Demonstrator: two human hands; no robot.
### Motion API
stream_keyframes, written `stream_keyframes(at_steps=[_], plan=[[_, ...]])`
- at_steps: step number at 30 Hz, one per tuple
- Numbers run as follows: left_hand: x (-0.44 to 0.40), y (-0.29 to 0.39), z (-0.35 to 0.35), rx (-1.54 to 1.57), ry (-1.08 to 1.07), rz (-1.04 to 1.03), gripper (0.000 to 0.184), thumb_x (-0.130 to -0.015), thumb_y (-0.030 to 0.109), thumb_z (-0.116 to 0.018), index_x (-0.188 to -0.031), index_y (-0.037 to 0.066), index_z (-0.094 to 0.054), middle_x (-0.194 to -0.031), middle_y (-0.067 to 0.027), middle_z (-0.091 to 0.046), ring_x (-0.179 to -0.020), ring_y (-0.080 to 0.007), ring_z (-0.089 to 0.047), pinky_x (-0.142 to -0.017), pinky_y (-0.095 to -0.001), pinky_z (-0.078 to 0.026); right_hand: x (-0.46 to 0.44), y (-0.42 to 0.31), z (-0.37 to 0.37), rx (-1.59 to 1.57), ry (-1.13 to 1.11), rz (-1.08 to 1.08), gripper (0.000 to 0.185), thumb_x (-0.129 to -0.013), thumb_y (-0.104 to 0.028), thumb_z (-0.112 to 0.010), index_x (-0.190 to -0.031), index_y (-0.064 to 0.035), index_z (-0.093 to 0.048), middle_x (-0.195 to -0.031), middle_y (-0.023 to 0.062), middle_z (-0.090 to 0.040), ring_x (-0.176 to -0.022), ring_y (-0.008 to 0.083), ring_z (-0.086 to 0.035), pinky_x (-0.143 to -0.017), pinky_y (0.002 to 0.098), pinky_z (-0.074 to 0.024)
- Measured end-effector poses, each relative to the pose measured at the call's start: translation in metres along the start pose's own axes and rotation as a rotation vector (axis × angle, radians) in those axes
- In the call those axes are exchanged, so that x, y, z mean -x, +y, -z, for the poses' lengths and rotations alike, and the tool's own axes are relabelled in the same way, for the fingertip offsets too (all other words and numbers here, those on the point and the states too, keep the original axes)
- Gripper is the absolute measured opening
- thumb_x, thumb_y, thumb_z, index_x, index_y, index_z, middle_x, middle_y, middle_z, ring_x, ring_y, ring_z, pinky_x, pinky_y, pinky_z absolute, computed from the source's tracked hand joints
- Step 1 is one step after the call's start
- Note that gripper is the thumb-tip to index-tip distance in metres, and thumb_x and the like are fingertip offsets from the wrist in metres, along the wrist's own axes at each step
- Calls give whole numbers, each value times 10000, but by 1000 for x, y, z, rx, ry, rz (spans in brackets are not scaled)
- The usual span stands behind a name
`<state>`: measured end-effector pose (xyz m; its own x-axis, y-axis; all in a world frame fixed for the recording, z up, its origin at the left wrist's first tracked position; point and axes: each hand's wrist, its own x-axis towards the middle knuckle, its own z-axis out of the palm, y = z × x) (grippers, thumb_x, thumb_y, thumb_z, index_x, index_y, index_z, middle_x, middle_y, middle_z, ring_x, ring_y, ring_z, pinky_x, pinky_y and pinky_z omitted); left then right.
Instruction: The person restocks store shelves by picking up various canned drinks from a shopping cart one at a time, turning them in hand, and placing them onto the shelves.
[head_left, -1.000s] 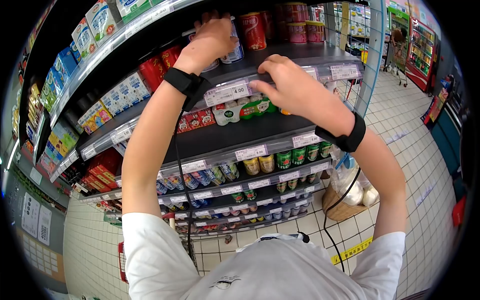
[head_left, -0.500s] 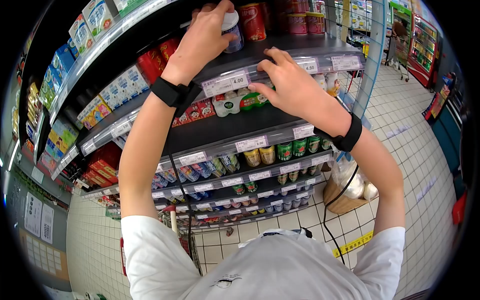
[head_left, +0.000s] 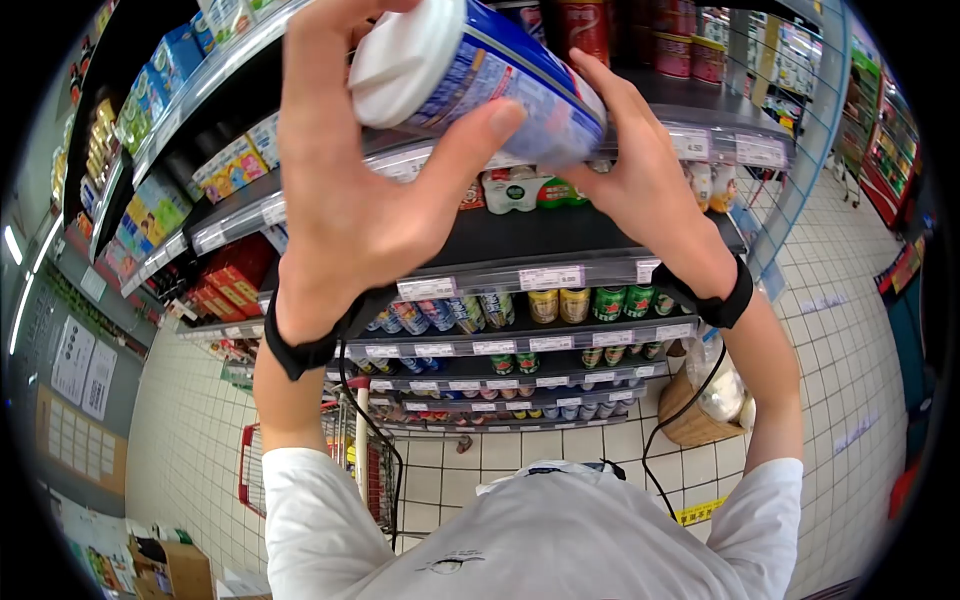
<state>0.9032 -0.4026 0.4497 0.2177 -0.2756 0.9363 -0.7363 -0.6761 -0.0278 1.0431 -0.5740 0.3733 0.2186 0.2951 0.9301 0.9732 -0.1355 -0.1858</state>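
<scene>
A blue can with a white lid [head_left: 490, 85] is tilted on its side in front of the upper shelf, its lid toward the left. My left hand [head_left: 370, 190] is wrapped round the lid end, with the thumb across the label. At the can's bottom end is my right hand [head_left: 645, 165], its fingers and thumb gripping the base. Behind the can, a red can [head_left: 584, 28] and pink cans [head_left: 673, 54] stand on the upper shelf.
Lower shelves hold drink cans [head_left: 558, 304] behind a price-label edge [head_left: 552, 278]. At the right are a blue wire mesh panel [head_left: 815, 140] and a wicker basket [head_left: 690, 410] with bags. A red shopping cart [head_left: 258, 470] stands at lower left on the tiled floor.
My left hand has brought the blue can off the upper shelf and closer to the camera. The can is now tilted, and my right hand has closed on its base.
</scene>
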Motion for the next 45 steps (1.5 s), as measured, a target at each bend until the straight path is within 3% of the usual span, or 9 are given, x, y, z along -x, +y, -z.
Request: stream_keyframes(at_steps=[4,8,14,16,19,23,36,40,45], plan=[[15,17,49,233,-139,176,682,-888,328,-677,-1394,-29,-391,-1208,-124,-584,-1084,-163,-596,-942,-295,-474,-9,-25,-12,-254,68,387,894,-721,-32,-829,-1481,-34,-359,-1464,186,-448,-1311,308,-505,-1015,421,-469],[27,37,45,179,-59,284,674,-917,389,-593,-1398,-37,-388,-1260,-157,-571,-1129,-187,-591,-964,-308,-473,-9,-39,-22,-263,72,757,669,-818,-125,-775,-1392,-89,-433,-1461,304,-396,-1315,465,-461,-1049,470,-433],[38,49,48,162,-102,587,583,-1013,438,-419,-1367,-25,-437,-1243,-165,-589,-1118,-189,-603,-954,-305,-479,2,-64,-31,-358,32,728,618,-841,-135,-727,-1369,-146,-408,-1464,258,-411,-1352,473,-411,-1096,588,-348],[42,42,44,300,-72,594,362,-1040,266,-479,-1239,-30,-540,-1028,-70,-649,-922,-91,-592,-808,-236,-476,-2,-71,-25,-373,-9,761,689,-823,-251,-768,-1381,-139,-381,-1452,283,-417,-1348,482,-416,-1105,598,-325],[61,27,44,274,-127,661,381,-1065,322,-409,-1143,-7,-584,-924,-29,-596,-845,-70,-510,-750,-230,-420,-5,-75,-31,-728,-174,598,978,-612,-487,-911,-1375,-113,-426,-1367,299,-509,-1297,469,-484,-1090,589,-343],[68,33,41,203,-147,686,433,-1071,344,-356,-1121,-22,-581,-967,-50,-604,-893,-90,-518,-795,-238,-424,-3,-79,-35,-800,-169,512,928,-582,-292,-926,-1332,-7,-460,-1306,255,-574,-1241,404,-553,-1070,542,-389],[91,6,35,750,-198,995,543,-1068,413,-337,-1454,32,-348,-1382,-122,-500,-1258,-202,-526,-1039,-346,-455,-9,-87,-13,-717,-178,384,892,-570,-149,-846,-1346,33,-446,-1313,216,-566,-1219,306,-577,-1043,402,-438],[101,0,30,1087,-105,945,709,-1025,479,-430,-1535,55,-180,-1498,-129,-369,-1379,-265,-393,-1072,-449,-418,-16,-85,3,-761,-204,223,897,-613,-126,-755,-1410,74,-395,-1397,179,-507,-1258,228,-539,-1054,361,-423],[130,-5,22,1126,-35,835,704,-983,341,-599,-1495,21,-238,-1481,-156,-382,-1315,-267,-470,-1054,-427,-441,-16,-82,7,-754,-267,284,921,-651,-134,-712,-1447,125,-327,-1425,209,-486,-1268,246,-540,-1071,366,-407]])
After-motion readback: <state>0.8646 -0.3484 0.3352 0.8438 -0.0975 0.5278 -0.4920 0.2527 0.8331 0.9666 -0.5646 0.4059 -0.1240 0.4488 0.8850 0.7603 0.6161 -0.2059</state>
